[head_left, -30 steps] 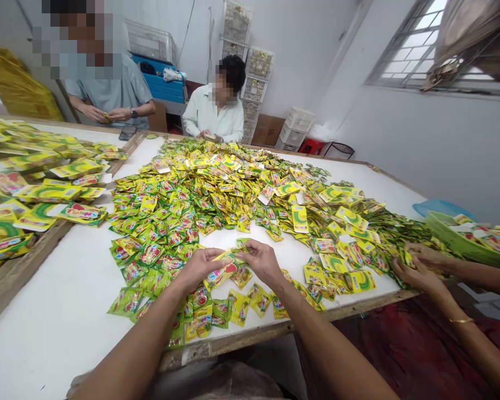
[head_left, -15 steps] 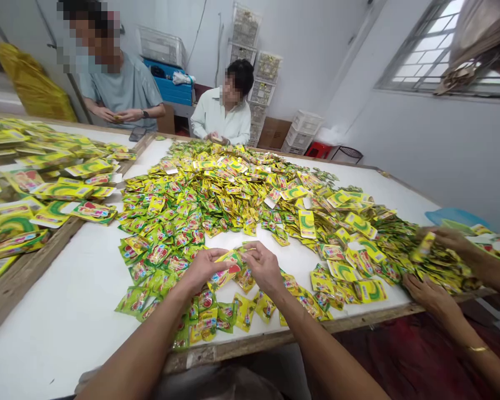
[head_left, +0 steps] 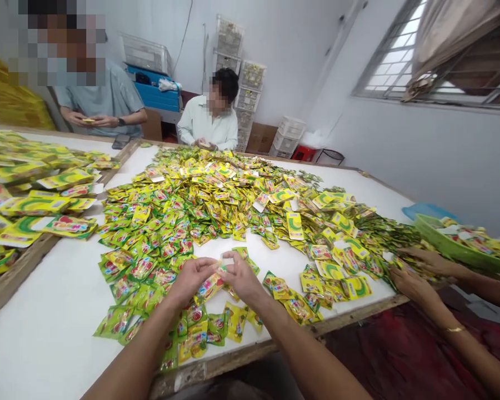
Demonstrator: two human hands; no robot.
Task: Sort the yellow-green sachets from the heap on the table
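My left hand and my right hand meet over the near part of the table, fingers closed on a small printed carton. Yellow and red print shows on its front, and a pale flap is at its top between my fingertips. The fingers partly hide it. Green and yellow sachets lie on the white tabletop below and left of my hands. Beyond them spreads a big heap of sachets, with some flat yellow cartons on top.
Wooden edging borders the white table. Filled cartons pile up in the left section. At right, a co-worker's hands reach into the heap beside a green basin. Two people sit across, each holding something small.
The carton has tilted, and my fingers have come together at its top end. The co-worker's hands at right have drawn closer together. The whole view has shifted slightly.
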